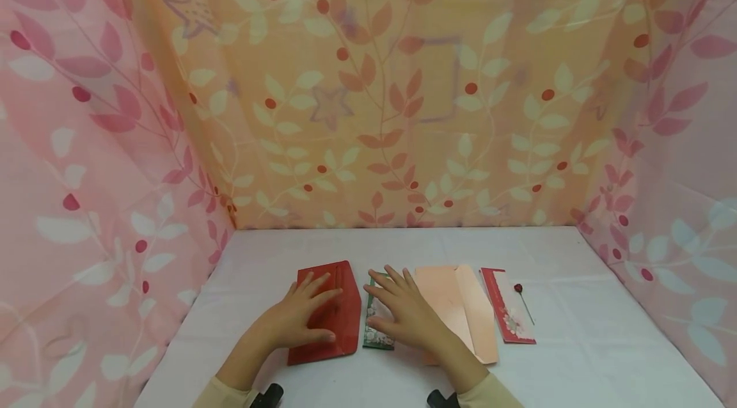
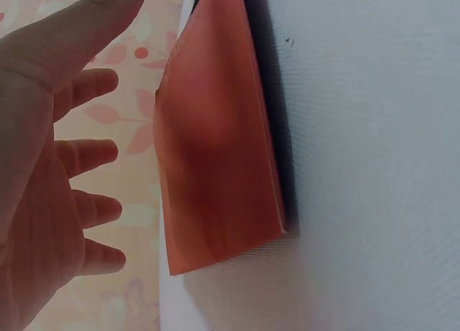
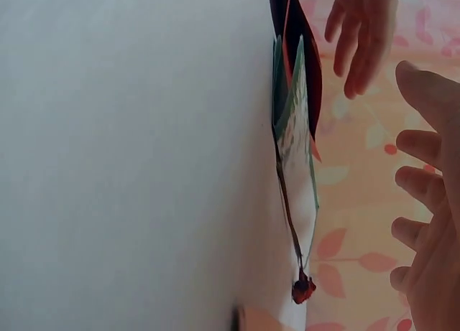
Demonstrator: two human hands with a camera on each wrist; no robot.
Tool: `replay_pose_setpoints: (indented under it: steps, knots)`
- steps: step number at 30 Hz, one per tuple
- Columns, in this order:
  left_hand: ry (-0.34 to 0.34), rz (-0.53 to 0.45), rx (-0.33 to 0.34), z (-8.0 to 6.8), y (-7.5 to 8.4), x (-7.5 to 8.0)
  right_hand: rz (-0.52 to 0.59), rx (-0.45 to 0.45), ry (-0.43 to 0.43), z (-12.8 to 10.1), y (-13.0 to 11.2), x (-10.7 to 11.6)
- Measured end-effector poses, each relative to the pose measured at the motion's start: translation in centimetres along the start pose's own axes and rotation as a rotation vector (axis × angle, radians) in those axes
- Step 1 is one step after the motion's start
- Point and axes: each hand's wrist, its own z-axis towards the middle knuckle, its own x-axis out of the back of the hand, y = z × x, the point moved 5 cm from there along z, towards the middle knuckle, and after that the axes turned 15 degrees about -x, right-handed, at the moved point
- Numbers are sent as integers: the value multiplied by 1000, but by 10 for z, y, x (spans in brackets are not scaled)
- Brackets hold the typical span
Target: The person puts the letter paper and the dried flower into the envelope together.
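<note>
Left hand (image 1: 299,318) flat, fingers straight, over red envelope (image 1: 336,325) near the left of the counter (image 1: 576,344), likely steadying it. Right hand (image 1: 403,315) released, spread above green card (image 1: 374,331). Farther right: peach envelope (image 1: 466,312), red card (image 1: 509,312), pin (image 1: 523,299).

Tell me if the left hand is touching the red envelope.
Cannot tell. In the head view the left hand overlaps the red envelope, but the left wrist view shows the fingers away from it.
</note>
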Motion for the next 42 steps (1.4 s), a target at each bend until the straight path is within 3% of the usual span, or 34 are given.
replay_pose_setpoints:
  steps: [12, 22, 42]
  knots:
    - [-29, -10, 47, -1, -7, -7, 42, -33, -75, 12, -10, -17]
    - [-38, -17, 39, -2, -13, -15, 27, -62, -148, 22, -6, -39]
    - [-69, -29, 29, 0, -9, -18, -64, -48, -186, 29, -11, -59]
